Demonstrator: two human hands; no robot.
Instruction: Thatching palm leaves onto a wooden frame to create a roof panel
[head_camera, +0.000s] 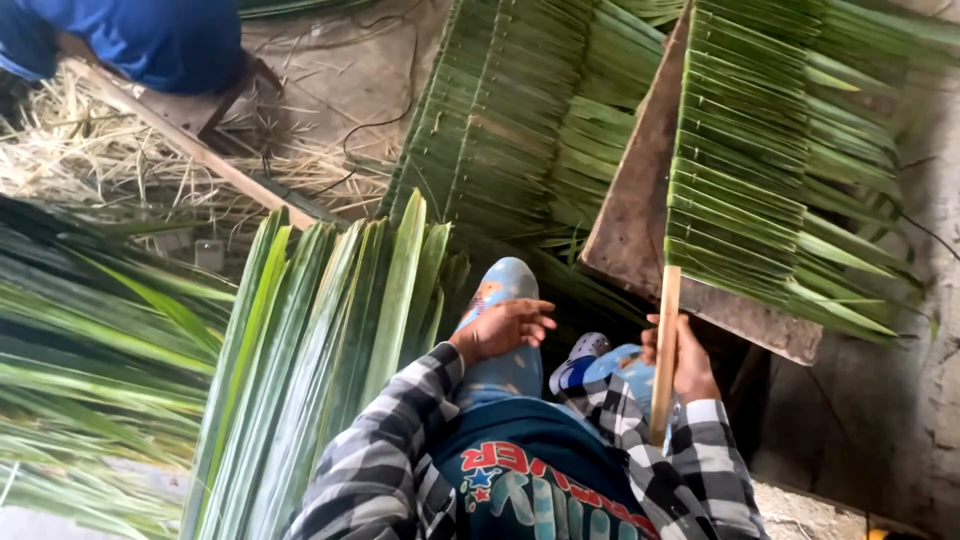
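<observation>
**Leaf panel held by its stick**

At the left a loose bundle of long green leaves (320, 370) lies on the floor beside the person's knee. The left hand (505, 328) rests open on that knee, holding nothing. The right hand (685, 362) is closed around a pale wooden stick (666, 350), the spine of a stitched leaf panel (760, 170) lying across the lower edge of a wooden board (640, 215). The panel looks light but floppy; the stiff stick seems the safest place to grip.
</observation>
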